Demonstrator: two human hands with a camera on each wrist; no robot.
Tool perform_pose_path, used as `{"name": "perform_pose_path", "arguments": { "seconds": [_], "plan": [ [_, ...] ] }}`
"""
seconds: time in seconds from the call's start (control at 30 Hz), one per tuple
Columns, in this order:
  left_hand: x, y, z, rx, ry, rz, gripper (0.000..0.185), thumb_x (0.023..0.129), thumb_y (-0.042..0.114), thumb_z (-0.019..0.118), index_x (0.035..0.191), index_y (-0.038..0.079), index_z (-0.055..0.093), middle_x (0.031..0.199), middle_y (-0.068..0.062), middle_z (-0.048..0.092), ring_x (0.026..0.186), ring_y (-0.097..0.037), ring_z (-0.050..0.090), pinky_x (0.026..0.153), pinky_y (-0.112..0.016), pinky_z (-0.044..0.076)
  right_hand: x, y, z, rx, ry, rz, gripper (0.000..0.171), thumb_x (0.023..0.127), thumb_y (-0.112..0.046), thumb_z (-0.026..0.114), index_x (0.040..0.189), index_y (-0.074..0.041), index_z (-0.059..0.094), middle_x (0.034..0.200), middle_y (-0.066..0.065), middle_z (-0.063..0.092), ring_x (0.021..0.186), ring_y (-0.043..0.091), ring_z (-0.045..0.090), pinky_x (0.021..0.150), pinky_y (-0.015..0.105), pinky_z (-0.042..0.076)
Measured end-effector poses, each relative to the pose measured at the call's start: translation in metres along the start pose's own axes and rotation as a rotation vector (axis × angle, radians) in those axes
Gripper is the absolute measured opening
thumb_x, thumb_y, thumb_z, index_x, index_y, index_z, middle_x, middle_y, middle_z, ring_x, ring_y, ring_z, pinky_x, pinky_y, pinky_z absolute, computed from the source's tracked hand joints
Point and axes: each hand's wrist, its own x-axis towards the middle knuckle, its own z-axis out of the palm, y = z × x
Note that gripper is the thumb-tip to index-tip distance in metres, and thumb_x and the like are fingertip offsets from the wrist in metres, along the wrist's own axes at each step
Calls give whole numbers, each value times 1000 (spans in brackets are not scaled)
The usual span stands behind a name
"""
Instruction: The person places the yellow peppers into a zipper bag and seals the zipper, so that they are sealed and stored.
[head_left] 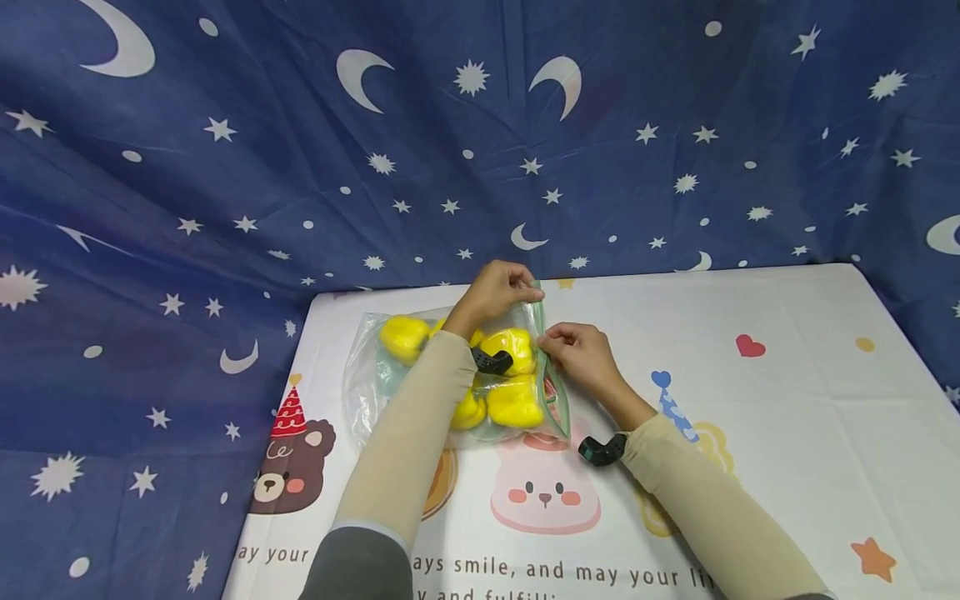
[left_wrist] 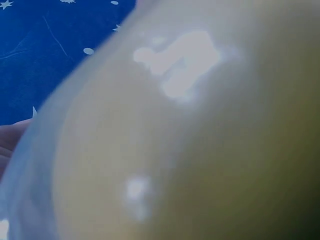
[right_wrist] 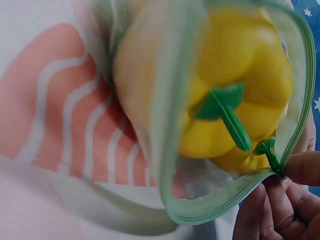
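A clear zip bag [head_left: 363, 392] with a green zip edge lies on the table, holding several yellow bell peppers [head_left: 515, 403]. My left hand [head_left: 498, 290] reaches across the bag and pinches the far end of its zip edge. Lower along that edge, my right hand [head_left: 581, 354] pinches the green strip between thumb and fingertips. In the right wrist view the bag mouth [right_wrist: 210, 212] gapes beside the fingers, and a yellow pepper [right_wrist: 240, 65] with a green stem shows inside. A blurred yellow pepper [left_wrist: 165, 150] behind shiny plastic fills most of the left wrist view.
The white table cover [head_left: 810, 467] carries printed cartoon animals, a red heart and lettering. A blue curtain [head_left: 420, 117] with moons and stars hangs behind and to the left of the table. Black wrist cameras [head_left: 602, 451] sit near both sleeves.
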Motion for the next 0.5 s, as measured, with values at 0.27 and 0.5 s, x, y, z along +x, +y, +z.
{"name": "perform_pose_path", "arguments": {
  "seconds": [0.27, 0.5],
  "plan": [
    [3, 5, -7, 43, -4, 11, 19, 79, 38, 74, 78, 20, 68, 73, 1, 60, 70, -16, 50, 62, -27, 41, -9, 1, 0, 9, -36, -12, 14, 85, -28, 66, 78, -17, 69, 61, 13, 62, 52, 18, 54, 47, 26, 40],
    [6, 4, -14, 56, 21, -10, 18, 79, 35, 75, 77, 19, 68, 73, 1, 59, 70, -16, 49, 61, -27, 40, -19, 2, 2, 14, -95, -21, 13, 85, -28, 67, 79, -17, 69, 62, 10, 64, 56, 24, 59, 51, 28, 45]
  ]
}}
